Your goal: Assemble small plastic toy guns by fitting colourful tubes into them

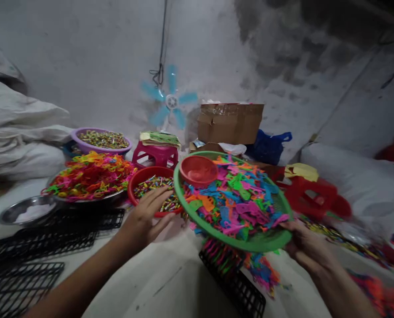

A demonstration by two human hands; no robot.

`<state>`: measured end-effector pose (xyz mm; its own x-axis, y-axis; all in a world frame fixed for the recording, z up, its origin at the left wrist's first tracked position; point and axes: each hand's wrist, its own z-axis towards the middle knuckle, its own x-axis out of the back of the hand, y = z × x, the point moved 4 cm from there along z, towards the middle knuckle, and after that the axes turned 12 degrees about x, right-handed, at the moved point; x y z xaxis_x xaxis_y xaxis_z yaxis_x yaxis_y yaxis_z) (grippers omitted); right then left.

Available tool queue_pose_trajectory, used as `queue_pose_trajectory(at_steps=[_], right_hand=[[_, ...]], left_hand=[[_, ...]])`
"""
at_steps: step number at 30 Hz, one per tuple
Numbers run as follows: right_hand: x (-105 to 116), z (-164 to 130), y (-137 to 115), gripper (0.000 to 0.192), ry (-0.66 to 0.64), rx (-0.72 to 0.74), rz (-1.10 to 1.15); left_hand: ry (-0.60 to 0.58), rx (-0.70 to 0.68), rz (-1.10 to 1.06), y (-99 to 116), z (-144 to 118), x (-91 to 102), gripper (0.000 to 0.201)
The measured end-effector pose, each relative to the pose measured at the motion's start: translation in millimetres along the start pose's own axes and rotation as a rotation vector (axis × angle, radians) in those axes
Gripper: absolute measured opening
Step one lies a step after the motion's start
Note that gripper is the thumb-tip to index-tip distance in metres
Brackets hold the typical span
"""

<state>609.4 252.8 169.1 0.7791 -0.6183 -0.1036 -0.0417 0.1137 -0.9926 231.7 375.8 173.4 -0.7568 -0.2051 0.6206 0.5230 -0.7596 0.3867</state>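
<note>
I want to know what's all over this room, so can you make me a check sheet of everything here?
Surface: pale floor, black grid trays lying flat at left.
Job's things: green basket heaped with bright plastic pieces, small red bowl on top; red bowl of beads beside it.
Clutter: metal pan of coloured loops, purple basin, pink stool, cardboard box, blue bag, red stool.
Hands: right hand grips the basket rim; left hand open over the beads.
Cables: one cord hangs down the wall.
Surroundings: grey wall, blue fan, white sacks.
</note>
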Motion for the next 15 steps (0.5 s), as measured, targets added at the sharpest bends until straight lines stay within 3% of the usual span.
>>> queue_pose_trajectory(at_steps=[3, 8, 10, 12, 15], right_hand=[[-43.7, -20.4, 11.5, 0.008, -0.090, -0.221, 0.073], [-76.4, -44.4, 30.4, 0.005, -0.254, -0.333, 0.015], [-80.7, -51.0, 33.4, 0.008, -0.318, -0.337, -0.035], [-79.6, -58.9, 32.1, 0.010, -0.340, -0.324, -0.081], [-69.2, -74.3, 27.6, 0.013, -0.327, -0.304, -0.168]], left_hand=[[-0.168, -0.004, 0.046, -5.0, 13.8, 27.3, 0.039], [-0.485, 0.167, 0.013, -36.3, -21.7, 56.5, 0.048], [-0.523, 0.193, -0.001, -40.3, -40.7, 59.0, 0.055], [-0.522, 0.205, -0.013, -37.6, -61.6, 58.6, 0.050], [-0.415, 0.142, -0.069, -23.0, -98.3, 58.9, 0.045]])
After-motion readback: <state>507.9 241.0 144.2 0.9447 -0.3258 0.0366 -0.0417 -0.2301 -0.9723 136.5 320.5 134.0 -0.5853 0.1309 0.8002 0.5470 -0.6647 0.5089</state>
